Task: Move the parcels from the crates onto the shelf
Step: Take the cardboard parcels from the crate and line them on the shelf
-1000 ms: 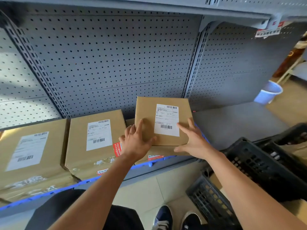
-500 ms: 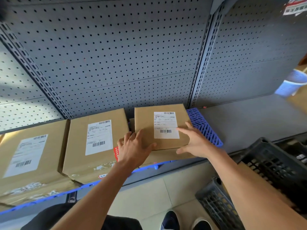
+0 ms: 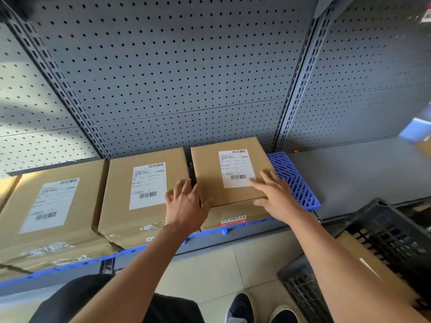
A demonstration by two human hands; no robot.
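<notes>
Three parcels visible on the shelf (image 3: 363,183); the rightmost parcel (image 3: 210,173) sits on a blue grid mat (image 3: 293,180), close beside the middle parcel (image 3: 121,194). Left hand (image 3: 186,206) and right hand (image 3: 277,197) lie spread, fingers straight, against its front corners. Bare shelf to the right. Two black crates (image 3: 384,231) stand below right.
</notes>
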